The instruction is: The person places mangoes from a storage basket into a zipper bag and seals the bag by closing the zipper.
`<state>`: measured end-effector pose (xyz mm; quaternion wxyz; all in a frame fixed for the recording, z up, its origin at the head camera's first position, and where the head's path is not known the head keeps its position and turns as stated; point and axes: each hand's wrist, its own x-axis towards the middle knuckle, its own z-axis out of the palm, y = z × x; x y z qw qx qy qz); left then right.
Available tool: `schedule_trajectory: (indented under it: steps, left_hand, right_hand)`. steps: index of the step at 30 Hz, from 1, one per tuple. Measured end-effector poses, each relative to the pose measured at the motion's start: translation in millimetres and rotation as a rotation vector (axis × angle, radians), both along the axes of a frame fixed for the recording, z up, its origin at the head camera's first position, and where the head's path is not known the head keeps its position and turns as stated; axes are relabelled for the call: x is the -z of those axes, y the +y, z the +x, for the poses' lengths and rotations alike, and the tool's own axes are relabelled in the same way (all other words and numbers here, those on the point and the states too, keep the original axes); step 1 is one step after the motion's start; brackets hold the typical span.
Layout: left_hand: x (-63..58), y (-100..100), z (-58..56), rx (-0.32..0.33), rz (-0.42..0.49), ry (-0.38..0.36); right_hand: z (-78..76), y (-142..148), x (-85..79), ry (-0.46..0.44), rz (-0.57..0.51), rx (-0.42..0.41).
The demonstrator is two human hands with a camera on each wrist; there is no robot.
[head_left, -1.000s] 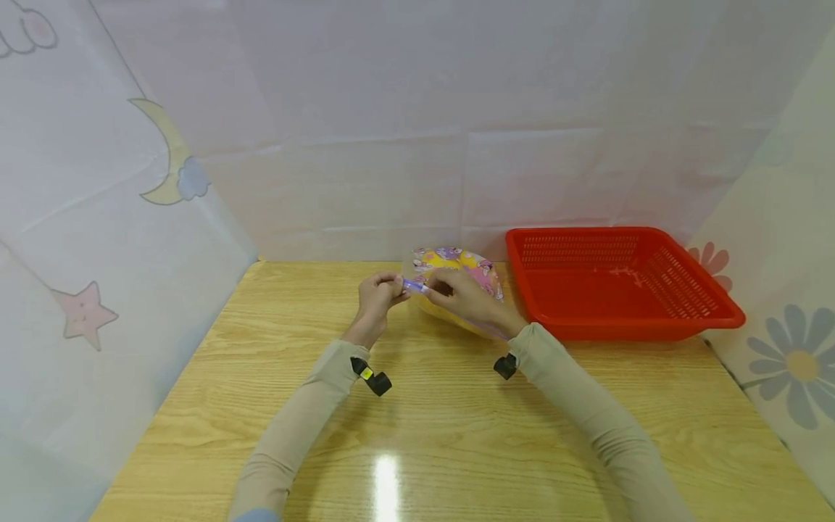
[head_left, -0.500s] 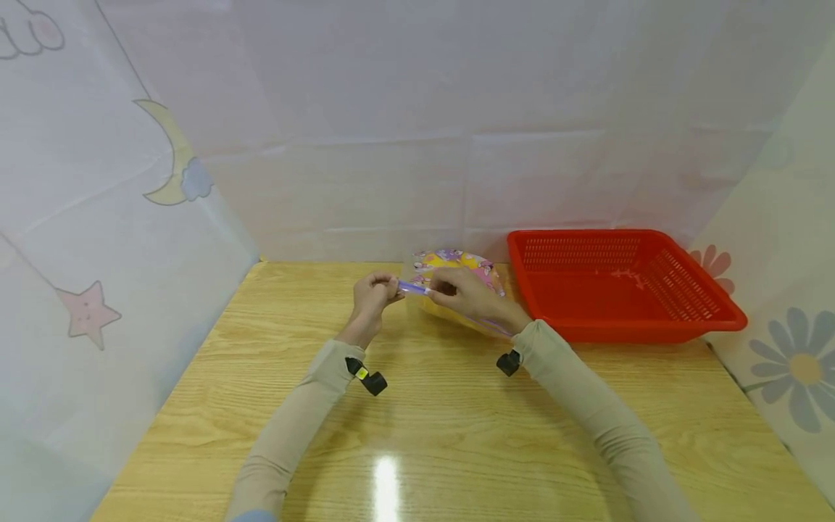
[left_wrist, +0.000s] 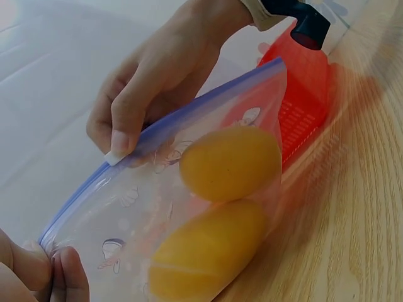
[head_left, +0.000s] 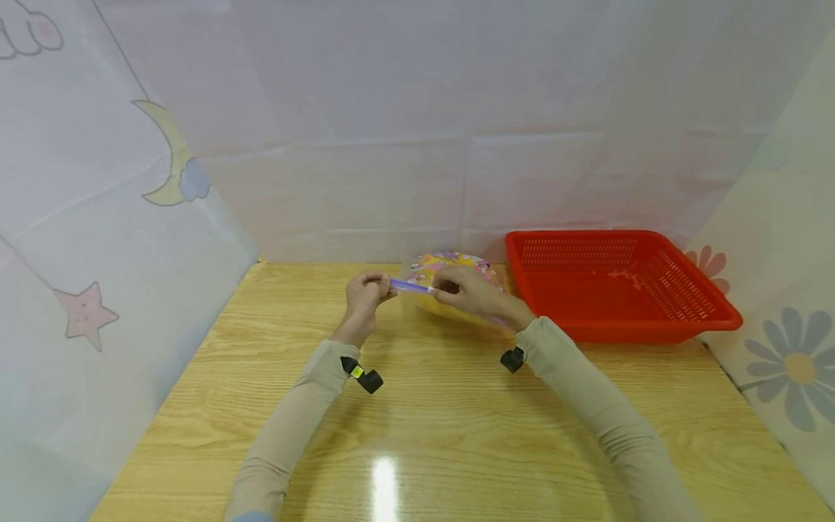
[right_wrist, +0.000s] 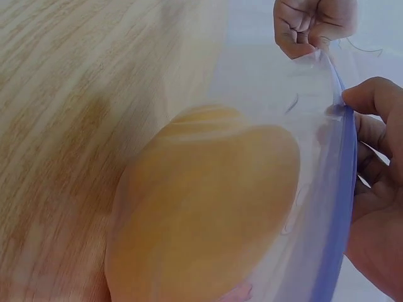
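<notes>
A clear zip bag [head_left: 450, 313] with a purple zip strip [head_left: 409, 286] and printed figures stands at the back of the table. Two yellow, oval, mango-like fruits [left_wrist: 232, 162] lie inside it, one partly over the other in the left wrist view. My left hand [head_left: 367, 299] pinches the bag's top corner at the left end of the strip. Thumb and fingers of my right hand [head_left: 472, 293] pinch the white zip slider [left_wrist: 113, 158] on the strip. In the right wrist view, my right palm faces the bag and the purple edge runs past it.
To the right of the bag stands a red plastic basket [head_left: 622, 328] with slotted sides, close to the bag. The wooden table [head_left: 430, 413] reaches back to a pale cloth wall [head_left: 365, 188]. Printed side walls border it left and right.
My hands have drawn apart: the left has shifted left with the bag's corner, the right slightly right with the slider. A longer stretch of purple strip shows between them.
</notes>
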<state>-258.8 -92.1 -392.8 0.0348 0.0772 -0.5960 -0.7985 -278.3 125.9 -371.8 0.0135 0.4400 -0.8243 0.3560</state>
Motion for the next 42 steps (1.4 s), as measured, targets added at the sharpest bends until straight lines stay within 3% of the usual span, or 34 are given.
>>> schedule_trajectory:
  steps: [7,14,21,29,42]
  left_hand:
    - [1.4,-5.8,-0.4,-0.007,0.009,-0.005]
    - [2.5,-8.3,1.5,-0.010,-0.011,-0.018]
    - [5.4,-10.8,1.5,-0.020,-0.025,-0.003]
    - [7.7,-14.7,2.5,-0.041,-0.041,0.011]
    - [9.6,-15.1,3.9,-0.022,-0.049,0.009]
  right_hand:
    - [-1.3,6.8,-2.3,0.049,0.024,-0.023]
    - [-2.1,10.9,-3.8,0.036,0.038,-0.068]
    - [0.5,14.3,-6.6,-0.003,0.049,-0.058]
    - [-2.7,25.3,-4.7,0.057,0.065,-0.065]
    - [-2.5,39.1,-8.5,-0.028,0.107,-0.099]
